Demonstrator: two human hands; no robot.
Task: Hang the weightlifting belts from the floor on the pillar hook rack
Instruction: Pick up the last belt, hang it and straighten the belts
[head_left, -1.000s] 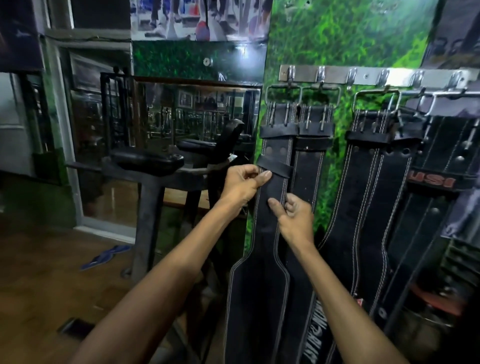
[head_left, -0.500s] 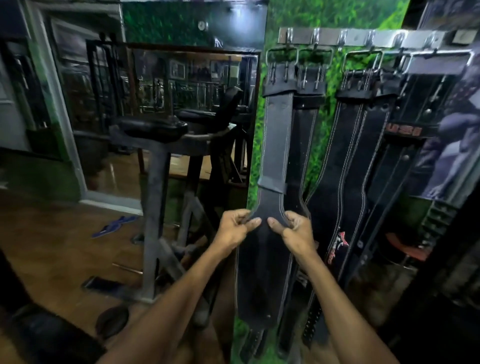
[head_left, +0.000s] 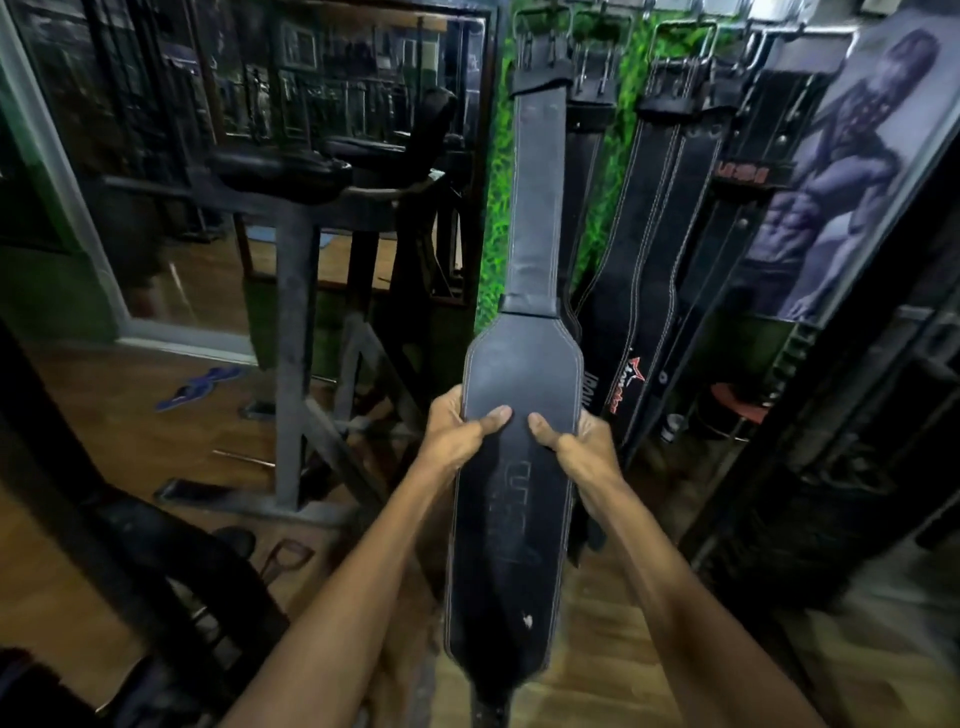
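Black leather, edged with pale stitching, makes up the wide weightlifting belt (head_left: 519, 374) that hangs by its metal buckle from the top of the green, grass-patterned pillar (head_left: 491, 218), its narrow strap running down into the broad back pad near the camera. Both hands hold that pad at its sides. The left hand (head_left: 460, 434) has its grip closed on the left edge, thumb pressed flat on the front face. The right hand (head_left: 579, 444) grips the right edge the same way, thumb on the front, the 2 thumbs near each other but apart. Faint embossed lettering shows on the pad just below the thumbs, too worn to read.

Right of this belt, more black stitched belts (head_left: 654, 249) hang side by side by their buckles against the pillar, 1 with a red-and-white star logo low down. The hook rack itself is cut off at the top of the view. Farther right stands a poster of a muscular torso (head_left: 810, 208). Left of the pillar is a dark metal exercise bench frame (head_left: 291, 291) before a mirror, on a brown wooden floor (head_left: 156, 447) where a blue sandal (head_left: 200, 387) lies.
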